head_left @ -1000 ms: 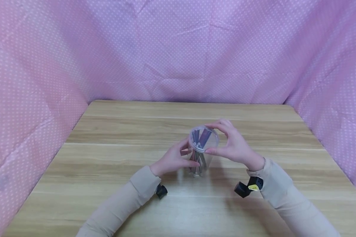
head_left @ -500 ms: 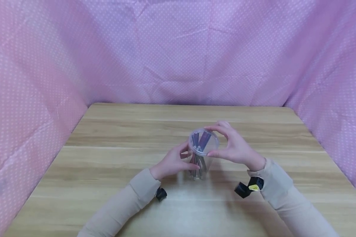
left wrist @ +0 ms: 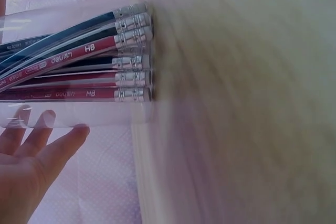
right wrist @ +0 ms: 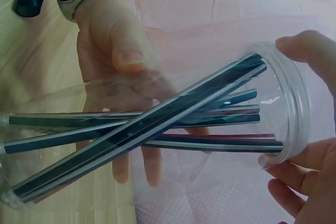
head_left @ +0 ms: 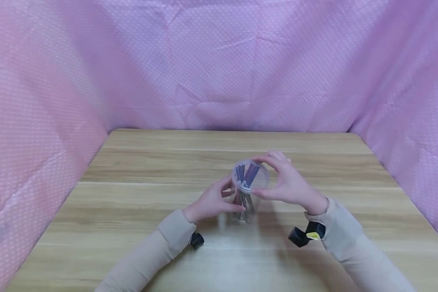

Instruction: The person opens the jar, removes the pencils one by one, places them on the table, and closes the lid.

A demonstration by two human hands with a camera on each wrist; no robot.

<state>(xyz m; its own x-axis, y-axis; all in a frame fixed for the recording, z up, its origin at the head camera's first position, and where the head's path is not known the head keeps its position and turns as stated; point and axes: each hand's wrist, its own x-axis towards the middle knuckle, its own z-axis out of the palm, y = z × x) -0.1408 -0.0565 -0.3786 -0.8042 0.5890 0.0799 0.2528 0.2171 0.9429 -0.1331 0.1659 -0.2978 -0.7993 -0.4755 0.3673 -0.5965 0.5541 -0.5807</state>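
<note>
A clear plastic jar (head_left: 251, 205) stands upright on the wooden table, with a round transparent lid (right wrist: 299, 111) at its top. Inside lean several dark and red pencils (left wrist: 68, 59), their metal-banded eraser ends down at the jar's base. My left hand (head_left: 213, 200) holds the jar's body from the left, thumb in front and fingers behind. From the right, my right hand (head_left: 290, 182) grips the lid's rim between thumb and fingers. In the right wrist view the left hand (right wrist: 115, 40) shows partly through the clear wall.
The wood-grain table (head_left: 149, 158) reaches back to a pink dotted curtain (head_left: 219, 73), which also hangs along both sides. A black wrist camera (head_left: 306, 234) sits under the right sleeve and another black camera (head_left: 197, 240) under the left.
The head view has tilted slightly, so the table's far edge sits lower. The right thumb has shifted a little along the lid's rim. The left hand keeps its hold on the jar.
</note>
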